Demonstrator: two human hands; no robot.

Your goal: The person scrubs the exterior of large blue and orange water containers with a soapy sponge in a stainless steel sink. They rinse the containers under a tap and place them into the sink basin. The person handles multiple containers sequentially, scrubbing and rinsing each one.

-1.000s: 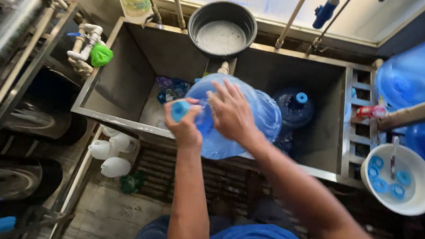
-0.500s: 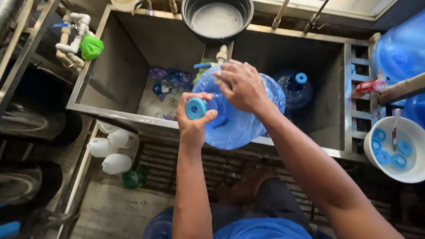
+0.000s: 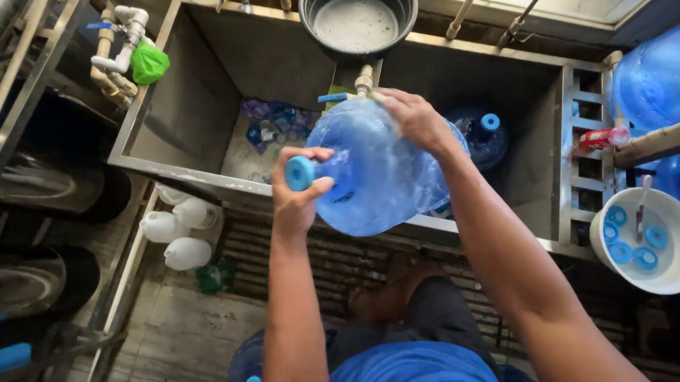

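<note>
I hold a large blue water jug point(image 3: 379, 170) on its side over the front rim of a steel double sink point(image 3: 195, 178). My left hand point(image 3: 300, 198) grips the jug's neck just behind its blue cap point(image 3: 299, 173). My right hand point(image 3: 413, 119) presses on the jug's far upper end, close to a tap with a blue handle point(image 3: 344, 97). A second blue jug point(image 3: 476, 136) stands upright in the right basin, partly hidden behind the one I hold.
A black bucket point(image 3: 357, 16) of cloudy water sits on the sink's back edge. Blue scraps lie in the left basin point(image 3: 275, 125). A white bowl point(image 3: 643, 242) with several blue caps is at right, below big blue jugs point(image 3: 666, 75). White bottles point(image 3: 178, 230) stand on the floor.
The jug has tipped further onto its side and come toward me, its capped neck swinging left. My right hand slid to the jug's far end. The view moved closer.
</note>
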